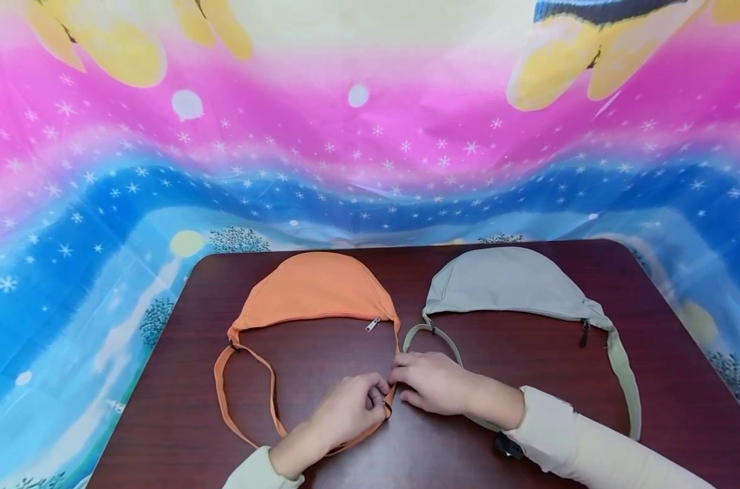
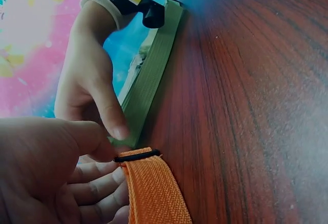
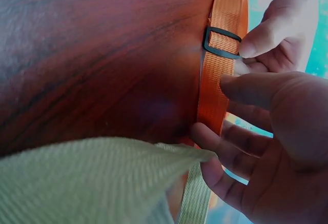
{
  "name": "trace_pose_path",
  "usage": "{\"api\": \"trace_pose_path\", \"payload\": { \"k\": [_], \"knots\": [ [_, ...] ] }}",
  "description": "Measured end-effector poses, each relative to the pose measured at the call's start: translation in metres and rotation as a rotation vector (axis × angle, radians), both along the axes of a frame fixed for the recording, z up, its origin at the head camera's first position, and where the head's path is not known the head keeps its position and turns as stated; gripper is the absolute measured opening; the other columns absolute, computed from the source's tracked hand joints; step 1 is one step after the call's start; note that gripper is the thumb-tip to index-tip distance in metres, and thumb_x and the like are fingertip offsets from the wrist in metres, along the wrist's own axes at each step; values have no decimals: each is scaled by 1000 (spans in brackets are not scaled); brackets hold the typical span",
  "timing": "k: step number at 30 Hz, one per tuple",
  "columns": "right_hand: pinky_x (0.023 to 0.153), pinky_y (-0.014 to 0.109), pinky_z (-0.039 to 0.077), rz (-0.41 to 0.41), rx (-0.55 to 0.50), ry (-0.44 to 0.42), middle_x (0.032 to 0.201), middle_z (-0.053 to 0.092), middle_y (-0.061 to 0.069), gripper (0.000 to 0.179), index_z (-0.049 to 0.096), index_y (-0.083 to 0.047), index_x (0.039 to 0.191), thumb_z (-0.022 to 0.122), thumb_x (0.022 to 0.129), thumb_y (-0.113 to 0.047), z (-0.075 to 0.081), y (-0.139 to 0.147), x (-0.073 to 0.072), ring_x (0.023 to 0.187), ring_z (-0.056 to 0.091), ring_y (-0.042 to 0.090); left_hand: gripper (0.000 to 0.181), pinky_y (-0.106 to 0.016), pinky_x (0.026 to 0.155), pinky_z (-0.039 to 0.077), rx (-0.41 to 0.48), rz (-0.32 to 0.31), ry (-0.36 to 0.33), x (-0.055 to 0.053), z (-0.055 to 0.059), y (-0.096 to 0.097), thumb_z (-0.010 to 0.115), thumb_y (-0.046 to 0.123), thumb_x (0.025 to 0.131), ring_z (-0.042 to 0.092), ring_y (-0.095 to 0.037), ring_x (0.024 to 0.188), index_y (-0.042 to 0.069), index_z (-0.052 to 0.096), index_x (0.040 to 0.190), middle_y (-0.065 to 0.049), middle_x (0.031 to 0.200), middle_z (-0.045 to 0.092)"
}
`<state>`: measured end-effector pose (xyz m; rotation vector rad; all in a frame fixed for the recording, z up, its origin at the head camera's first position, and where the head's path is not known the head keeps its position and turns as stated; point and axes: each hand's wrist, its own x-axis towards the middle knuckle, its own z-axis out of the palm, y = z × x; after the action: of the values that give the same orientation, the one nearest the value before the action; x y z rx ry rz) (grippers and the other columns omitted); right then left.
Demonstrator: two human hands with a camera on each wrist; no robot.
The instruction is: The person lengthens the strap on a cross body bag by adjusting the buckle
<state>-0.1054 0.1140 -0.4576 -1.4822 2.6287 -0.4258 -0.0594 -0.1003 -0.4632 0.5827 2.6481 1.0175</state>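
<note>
An orange half-moon bag (image 1: 321, 285) lies on the table, its zipper edge towards me and its strap looped in front. My left hand (image 1: 350, 409) pinches that orange strap (image 3: 215, 83) beside a black slider buckle (image 2: 138, 156). Farther up the same strap, my right hand (image 1: 434, 384) holds it between thumb and fingers. In the right wrist view, the thumb (image 3: 246, 89) lies across the strap's face, just below the buckle. To the right lies a pale grey-green bag (image 1: 504, 278) of the same shape, partly crossed by my right forearm.
The grey-green bag's strap (image 1: 623, 380) curves down on the right, and another part passes under my right arm. A dark wooden table (image 1: 162, 380) carries both bags. Behind it hangs a colourful printed cloth (image 1: 345, 170). A black device (image 1: 508, 445) sits at my right wrist.
</note>
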Motion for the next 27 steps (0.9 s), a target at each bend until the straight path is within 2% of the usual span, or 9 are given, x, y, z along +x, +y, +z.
{"api": "trace_pose_path", "payload": {
  "k": [5,8,11,15,21,24,27],
  "knots": [
    [71,26,50,-18,5,-7,92,56,-10,8,73,-22,93,78,88,-20,-2,-4,0,85,59,7,11,-18,58,43,-2,-5,-26,4,1,-1,73,11,79,51,6,59,17,69,87,19,68,58],
    [71,27,48,-16,-6,-4,88,55,-11,10,69,-24,86,78,89,-22,-2,-5,-1,82,58,6,7,-18,59,45,14,-3,-60,5,0,-4,73,11,84,53,5,59,17,68,83,17,69,60],
    [71,27,46,-16,-37,7,84,55,-14,15,65,-25,81,76,91,-25,-2,-6,-4,79,56,5,8,-20,61,47,28,26,-58,5,0,-6,70,10,90,56,4,64,16,69,86,15,74,64],
    [69,25,43,-45,-87,-14,80,53,-16,16,64,-25,81,74,94,-26,0,-6,-9,73,51,2,8,-23,63,48,28,80,14,2,3,-10,68,10,95,59,3,69,17,69,92,14,79,67],
    [63,22,41,-148,-159,-140,81,53,-16,10,65,-25,89,72,96,-23,7,-6,-16,67,46,3,11,-23,62,44,49,142,178,-4,9,-14,64,10,98,53,1,65,17,67,107,14,82,65],
    [63,22,42,-188,-198,-155,85,56,-15,10,66,-24,97,75,94,-26,10,-6,-18,69,47,4,14,-24,61,44,77,188,214,-7,12,-16,65,10,99,52,0,64,18,66,111,14,83,63],
    [64,23,43,-209,-257,-131,90,60,-12,21,67,-22,106,79,91,-30,12,-7,-19,71,51,8,16,-24,59,43,115,225,226,-10,15,-18,65,11,99,51,-2,63,19,67,112,15,83,62]
  ]
}}
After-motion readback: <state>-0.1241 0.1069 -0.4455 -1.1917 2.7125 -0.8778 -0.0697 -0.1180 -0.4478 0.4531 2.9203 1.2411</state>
